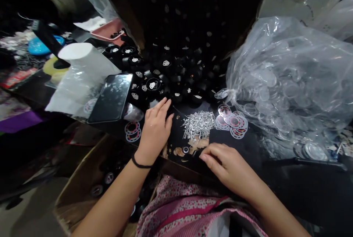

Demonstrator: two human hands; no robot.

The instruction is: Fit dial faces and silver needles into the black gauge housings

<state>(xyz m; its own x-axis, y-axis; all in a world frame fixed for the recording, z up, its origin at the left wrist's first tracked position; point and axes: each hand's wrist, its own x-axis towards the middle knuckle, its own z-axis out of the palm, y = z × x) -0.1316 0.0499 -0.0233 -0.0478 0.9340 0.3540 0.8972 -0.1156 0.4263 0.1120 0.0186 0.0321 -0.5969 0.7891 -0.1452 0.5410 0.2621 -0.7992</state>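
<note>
My left hand [156,126], a black band round its wrist, reaches forward with its fingers stretched out and nothing visible in them. Just past its fingertips begins a heap of black round parts with small pale metal tabs [177,94]. My right hand [220,160] is closed low over the table edge, thumb and fingertips pressed together; whatever they hold is too small or hidden. Between the hands lies a pile of small silver pins [199,125]. Nearer to me is a small round black part with a light ring [185,150]. Printed clear discs [235,121] overlap to the right of the pins.
At the right bulges a clear plastic bag of transparent discs [289,82]. A phone [111,97] leans against a white wrapped roll [82,71] on the left. Two more printed discs [133,131] lie left of my hand. Below the table edge stands an open cardboard box [74,182].
</note>
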